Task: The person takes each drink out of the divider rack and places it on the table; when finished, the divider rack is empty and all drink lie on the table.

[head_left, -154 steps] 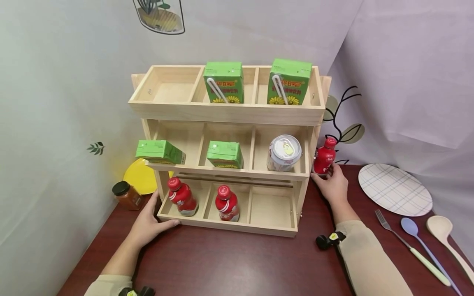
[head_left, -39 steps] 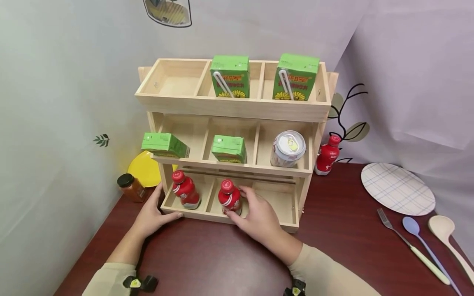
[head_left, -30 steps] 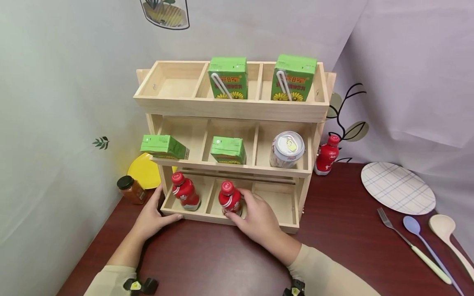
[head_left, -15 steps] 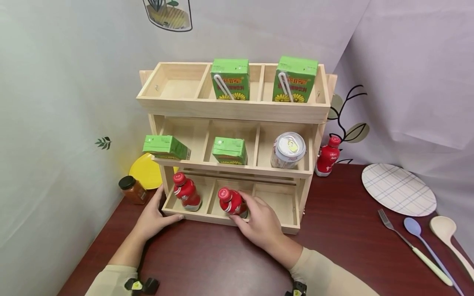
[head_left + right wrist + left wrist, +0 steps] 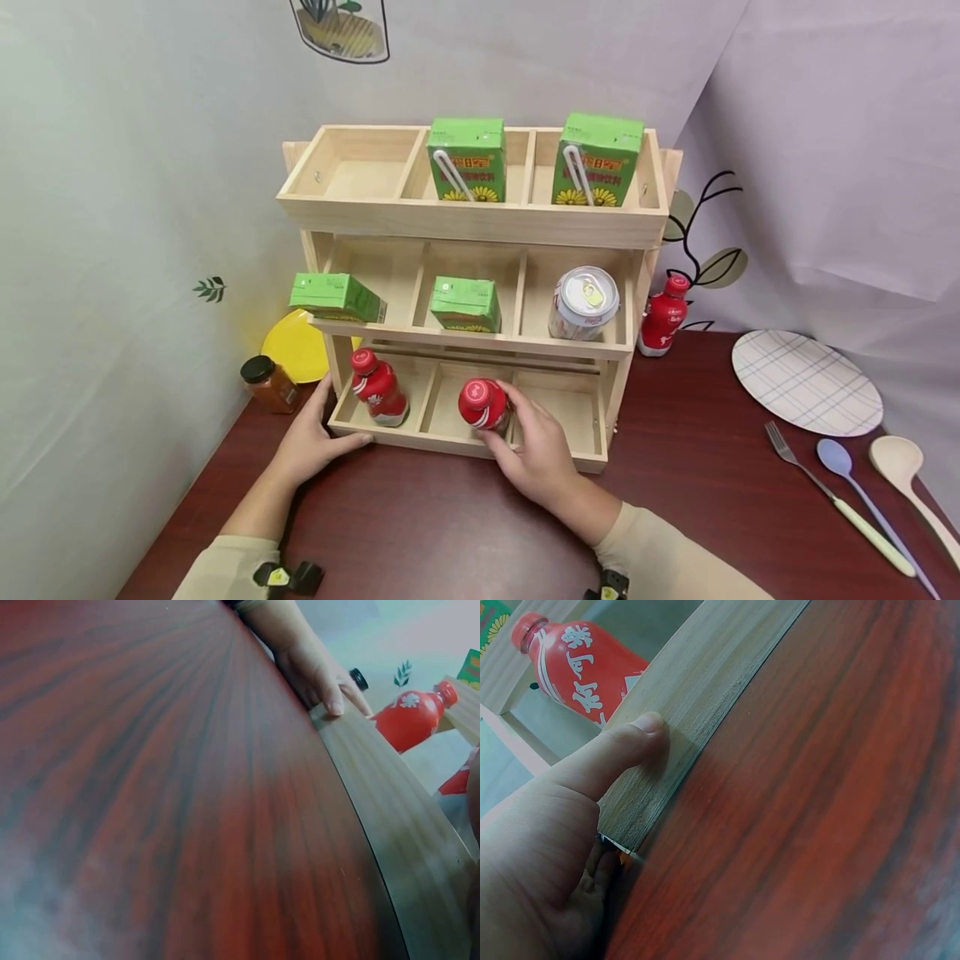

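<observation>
My right hand (image 5: 534, 446) grips a red plastic bottle (image 5: 493, 418) between thumb and fingers. The bottle leans with its cap toward me, over the middle compartment of the bottom tier near the right divider; whether its base touches the wood is hidden. My left hand (image 5: 306, 446) holds the lower left corner of the wooden three-tier shelf (image 5: 472, 218). In the left wrist view its thumb (image 5: 634, 742) presses the front board, and the other fingers go round the end. A second red bottle (image 5: 380, 392) stands in the left bottom compartment.
Green drink cartons (image 5: 467, 162) occupy the upper tiers, with a silver can (image 5: 583, 304) at middle right. Right of the shelf are another red bottle (image 5: 663, 317), a checked plate (image 5: 806, 383), a fork (image 5: 783, 450), a blue spoon (image 5: 835, 458) and a ladle (image 5: 897, 460). A jar (image 5: 268, 385) and yellow plate (image 5: 295, 346) lie left.
My right hand let go of the bottle beside the shelf and took hold of the middle bottom-tier bottle. That bottle has tilted and shifted right. My left hand stays on the shelf corner.
</observation>
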Demonstrator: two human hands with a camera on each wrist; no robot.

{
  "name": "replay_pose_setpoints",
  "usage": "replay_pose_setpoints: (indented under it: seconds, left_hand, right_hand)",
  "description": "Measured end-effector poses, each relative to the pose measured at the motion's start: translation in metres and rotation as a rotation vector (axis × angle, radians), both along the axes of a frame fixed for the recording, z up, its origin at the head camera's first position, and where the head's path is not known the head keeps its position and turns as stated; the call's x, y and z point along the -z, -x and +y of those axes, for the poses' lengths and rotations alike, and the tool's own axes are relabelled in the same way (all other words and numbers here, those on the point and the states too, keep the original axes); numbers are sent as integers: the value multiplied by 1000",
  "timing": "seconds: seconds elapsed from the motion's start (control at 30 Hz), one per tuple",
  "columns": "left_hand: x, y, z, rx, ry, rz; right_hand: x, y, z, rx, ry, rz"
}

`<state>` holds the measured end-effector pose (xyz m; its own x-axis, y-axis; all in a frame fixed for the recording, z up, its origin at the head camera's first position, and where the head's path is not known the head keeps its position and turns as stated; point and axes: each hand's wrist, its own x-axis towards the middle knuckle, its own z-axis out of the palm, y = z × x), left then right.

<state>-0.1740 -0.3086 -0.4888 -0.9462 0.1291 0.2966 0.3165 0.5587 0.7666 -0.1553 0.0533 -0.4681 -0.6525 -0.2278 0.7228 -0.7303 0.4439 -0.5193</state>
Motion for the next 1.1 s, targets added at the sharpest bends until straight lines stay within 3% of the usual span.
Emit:
replay_pose_setpoints:
  seconds: [0.1, 0.23, 0.47, 0.6, 0.87, 1.1]
  left_hand:
    - [6, 2, -3, -4, 0, -5]
    - [4, 0, -2, 2, -4, -8]
    - [-22, -12, 11, 28, -15, 2]
    - [-28, -14, 13, 29, -25, -3]
    - [-26, -12, 12, 26, -26, 1]
    - [-25, -13, 12, 20, -19, 4]
  right_hand:
    - [0, -1, 2, -25, 45, 10]
    - [2, -3, 5, -43, 71, 17]
    - [3, -5, 9, -31, 77, 25]
    - [5, -6, 10, -37, 93, 66]
    - [7, -5, 12, -44, 110, 104]
    - [7, -10, 17, -23, -6, 197]
